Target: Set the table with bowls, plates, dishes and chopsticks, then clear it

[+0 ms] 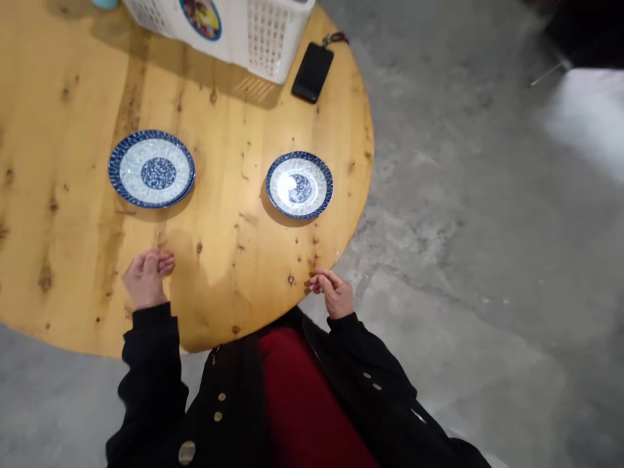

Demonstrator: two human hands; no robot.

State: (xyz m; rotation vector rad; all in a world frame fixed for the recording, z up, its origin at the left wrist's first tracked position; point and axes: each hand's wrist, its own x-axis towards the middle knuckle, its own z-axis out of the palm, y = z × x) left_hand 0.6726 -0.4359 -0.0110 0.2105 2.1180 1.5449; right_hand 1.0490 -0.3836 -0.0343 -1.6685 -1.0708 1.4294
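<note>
My left hand (149, 278) hovers over or rests on the near part of the wooden table, its fingers curled together with nothing visible in them. Beyond it lies a larger blue-and-white plate (131, 170), and a second rim showing at its lower right suggests another plate beneath. My right hand (332, 291) is by the table's near right edge, thumb and fingers drawn together, also holding nothing that I can see. A smaller blue-and-white plate (313, 201) sits farther in, apart from that hand. Neither hand touches a plate.
A white plastic basket (234, 39) with a round picture label stands at the far side of the round wooden table (224, 260). Beside it lies a black phone (312, 73) with a strap. Grey concrete floor (463, 227) surrounds the table. A blurred white object (592, 117) is at the right.
</note>
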